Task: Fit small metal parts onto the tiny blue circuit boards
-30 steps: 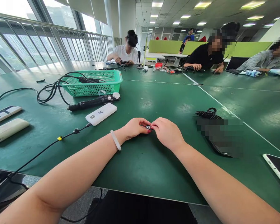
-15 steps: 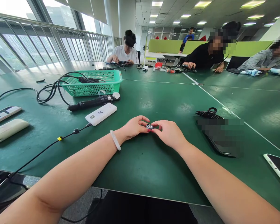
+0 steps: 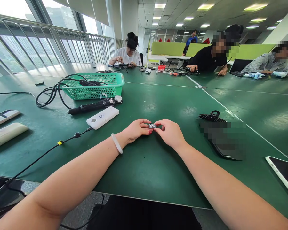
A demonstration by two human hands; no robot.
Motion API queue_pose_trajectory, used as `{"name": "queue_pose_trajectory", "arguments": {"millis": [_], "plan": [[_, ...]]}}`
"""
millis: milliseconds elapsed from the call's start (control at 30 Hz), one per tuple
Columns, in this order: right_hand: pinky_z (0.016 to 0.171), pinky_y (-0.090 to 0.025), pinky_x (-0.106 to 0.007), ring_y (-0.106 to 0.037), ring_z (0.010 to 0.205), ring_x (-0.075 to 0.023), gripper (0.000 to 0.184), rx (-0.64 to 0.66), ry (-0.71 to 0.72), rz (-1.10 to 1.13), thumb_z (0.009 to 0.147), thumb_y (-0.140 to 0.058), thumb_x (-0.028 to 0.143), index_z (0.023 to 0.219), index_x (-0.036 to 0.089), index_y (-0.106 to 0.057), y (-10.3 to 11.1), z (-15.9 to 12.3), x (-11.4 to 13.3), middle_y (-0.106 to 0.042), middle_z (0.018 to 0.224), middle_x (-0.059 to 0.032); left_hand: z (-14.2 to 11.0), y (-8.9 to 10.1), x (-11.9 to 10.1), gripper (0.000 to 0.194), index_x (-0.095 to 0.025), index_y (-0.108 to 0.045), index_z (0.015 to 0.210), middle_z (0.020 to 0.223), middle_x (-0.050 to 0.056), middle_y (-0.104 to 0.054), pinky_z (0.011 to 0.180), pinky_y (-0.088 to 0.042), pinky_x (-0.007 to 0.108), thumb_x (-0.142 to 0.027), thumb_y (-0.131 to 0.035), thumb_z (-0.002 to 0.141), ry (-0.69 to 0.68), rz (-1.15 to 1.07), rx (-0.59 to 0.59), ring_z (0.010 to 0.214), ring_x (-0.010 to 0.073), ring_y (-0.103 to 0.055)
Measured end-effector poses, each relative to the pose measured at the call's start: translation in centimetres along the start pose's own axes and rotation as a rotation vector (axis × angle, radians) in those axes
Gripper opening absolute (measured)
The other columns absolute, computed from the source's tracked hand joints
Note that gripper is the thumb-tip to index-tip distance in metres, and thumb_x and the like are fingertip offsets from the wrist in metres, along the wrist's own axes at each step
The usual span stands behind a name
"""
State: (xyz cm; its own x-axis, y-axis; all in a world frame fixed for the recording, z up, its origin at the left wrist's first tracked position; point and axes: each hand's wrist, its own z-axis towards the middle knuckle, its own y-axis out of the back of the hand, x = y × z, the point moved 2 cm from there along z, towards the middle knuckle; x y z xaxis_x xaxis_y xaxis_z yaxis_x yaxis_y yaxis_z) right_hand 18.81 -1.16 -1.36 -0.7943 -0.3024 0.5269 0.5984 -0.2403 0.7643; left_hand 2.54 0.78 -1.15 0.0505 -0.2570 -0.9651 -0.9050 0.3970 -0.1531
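Left hand (image 3: 134,131) and right hand (image 3: 171,131), both bare, meet above the near part of the green counter (image 3: 139,169), thumbs and fingers pinched on opposite ends of a small black-and-silver part (image 3: 152,126). A pale bracelet (image 3: 116,143) encircles the left wrist. To the left lie a cabled white device (image 3: 103,117), a black cylindrical tool (image 3: 92,107) and a green basket (image 3: 93,92); to the right, a partly blurred black object (image 3: 227,145) and a phone (image 3: 283,174). Other people sit beyond.
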Motion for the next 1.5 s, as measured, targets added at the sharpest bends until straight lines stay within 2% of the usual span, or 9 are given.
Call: {"name": "queue_pose_trajectory", "arguments": {"millis": [400, 600, 700, 933, 1067, 1200, 1300, 1400, 1500], "plan": [[0.060, -0.042, -0.029, -0.056, 0.066, -0.0150, 0.017, 0.003, -0.016, -0.009, 0.078, -0.058, 0.030, 0.090, 0.023, -0.069, -0.1, 0.0, 0.3, -0.066, 0.081, -0.0021, 0.0, 0.1, 0.0, 0.041, -0.010, -0.057, 0.103, 0.092, 0.009, -0.067, 0.088, -0.047, 0.033, 0.001, -0.069, 0.065, 0.010, -0.019, 0.009, 0.079, 0.0107, -0.063], [0.062, -0.043, -0.029, -0.057, 0.071, -0.0153, 0.016, 0.010, 0.016, -0.002, 0.079, -0.059, 0.032, 0.089, 0.023, -0.068, -0.2, -0.2, 1.3, -0.067, 0.085, -0.0020, -0.3, -0.3, -0.5, 0.020, -0.010, -0.062, 0.097, 0.094, 0.008, -0.066, 0.094, -0.046, 0.032, -0.013, -0.064, 0.077, 0.039, -0.077, -0.018, 0.084, 0.0109, -0.063], [0.063, -0.042, -0.028, -0.057, 0.073, -0.0149, 0.013, 0.004, 0.042, -0.013, 0.079, -0.060, 0.030, 0.087, 0.023, -0.068, -0.5, -0.3, 1.7, -0.067, 0.086, -0.0011, -0.3, -0.2, -0.5, 0.017, -0.010, -0.064, 0.095, 0.096, 0.009, -0.067, 0.092, -0.048, 0.031, -0.014, -0.063, 0.078, 0.039, -0.058, -0.038, 0.083, 0.0110, -0.063], [0.064, -0.041, -0.028, -0.057, 0.075, -0.0146, 0.010, 0.006, 0.056, -0.017, 0.079, -0.061, 0.030, 0.085, 0.023, -0.066, -0.8, -0.4, 2.2, -0.066, 0.086, 0.0005, 0.0, 0.4, 0.0, 0.013, -0.008, -0.066, 0.090, 0.088, 0.008, -0.067, 0.085, -0.051, 0.027, -0.008, -0.060, 0.078, 0.067, -0.055, 0.003, 0.077, 0.0095, -0.064], [0.063, -0.042, -0.028, -0.057, 0.074, -0.0142, 0.020, -0.014, 0.046, 0.001, 0.078, -0.063, 0.035, 0.095, 0.024, -0.066, -0.6, -0.6, 1.9, -0.066, 0.089, -0.0005, -0.4, 1.9, -0.9, 0.015, -0.009, -0.066, 0.089, 0.089, 0.009, -0.069, 0.087, -0.052, 0.028, -0.006, -0.063, 0.074, 0.117, 0.002, -0.008, 0.081, 0.0123, -0.066], [0.062, -0.044, -0.029, -0.056, 0.070, -0.0145, 0.025, -0.027, -0.003, 0.046, 0.078, -0.062, 0.038, 0.098, 0.023, -0.065, -0.1, -0.6, 1.1, -0.065, 0.088, -0.0018, -1.5, 5.3, -2.8, 0.014, -0.011, -0.064, 0.081, 0.083, 0.010, -0.070, 0.080, -0.053, 0.032, -0.008, -0.067, 0.067, 0.110, 0.342, -0.180, 0.074, 0.0175, -0.068], [0.061, -0.044, -0.030, -0.054, 0.065, -0.0142, 0.025, -0.037, -0.026, 0.087, 0.079, -0.061, 0.038, 0.098, 0.023, -0.065, 0.2, -0.6, 0.6, -0.065, 0.089, -0.0027, -2.9, 7.7, -4.2, 0.012, -0.014, -0.066, 0.078, 0.076, 0.009, -0.070, 0.075, -0.052, 0.036, -0.013, -0.064, 0.067, 0.052, 0.938, -0.367, 0.075, 0.0250, -0.068], [0.060, -0.043, -0.030, -0.050, 0.060, -0.0125, 0.026, -0.034, -0.044, 0.103, 0.079, -0.061, 0.039, 0.098, 0.023, -0.064, 0.3, -0.7, 0.3, -0.065, 0.089, -0.0019, -4.9, 8.4, -4.8, 0.020, -0.014, -0.068, 0.085, 0.082, 0.013, -0.070, 0.079, -0.048, 0.038, -0.011, -0.053, 0.072, 0.017, 1.569, -0.475, 0.088, 0.0304, -0.065], [0.060, -0.043, -0.030, -0.049, 0.059, -0.0116, 0.026, -0.027, -0.046, 0.111, 0.079, -0.060, 0.040, 0.099, 0.023, -0.064, 0.2, -0.7, 0.3, -0.065, 0.089, -0.0012, -6.9, 7.9, -4.7, 0.033, -0.005, -0.067, 0.093, 0.091, 0.024, -0.068, 0.077, -0.047, 0.040, -0.004, -0.038, 0.077, 0.064, 1.798, -0.469, 0.089, 0.0342, -0.064]]}}
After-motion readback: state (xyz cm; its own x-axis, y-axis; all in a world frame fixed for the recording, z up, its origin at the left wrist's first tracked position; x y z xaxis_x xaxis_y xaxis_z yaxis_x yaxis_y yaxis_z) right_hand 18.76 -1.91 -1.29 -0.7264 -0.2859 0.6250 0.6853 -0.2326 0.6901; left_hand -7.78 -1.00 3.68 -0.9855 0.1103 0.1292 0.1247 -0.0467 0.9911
